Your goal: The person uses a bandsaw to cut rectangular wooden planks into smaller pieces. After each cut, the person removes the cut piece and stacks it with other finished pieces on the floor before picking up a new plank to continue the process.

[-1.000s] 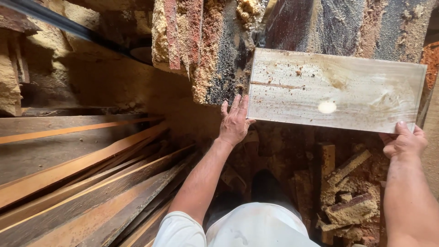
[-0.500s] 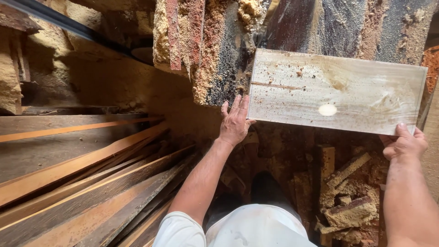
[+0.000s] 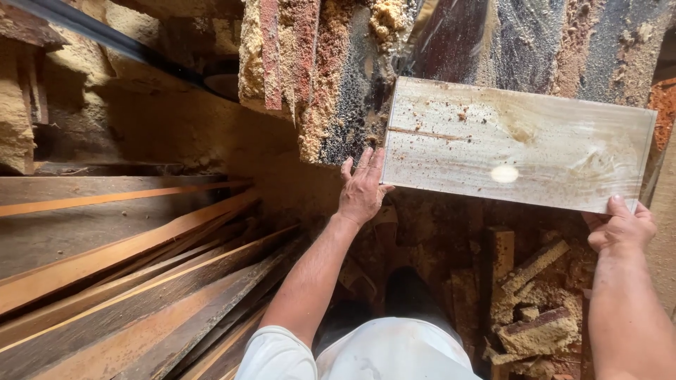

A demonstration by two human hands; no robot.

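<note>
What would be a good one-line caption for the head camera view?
Both hands, left hand and right hand, hold a pale wooden board above sawdust-covered offcuts.

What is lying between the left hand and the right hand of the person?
In the head view, the pale wooden board spans the stretch: the left hand is at its left end, the right hand grips its lower right corner.

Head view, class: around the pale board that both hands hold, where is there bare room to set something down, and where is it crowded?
Bare room: the board's own top face, between left hand and right hand. Crowded: long planks fill the lower left, offcut blocks litter the floor under the board, and sawdust heaps cover the surface beyond.
</note>
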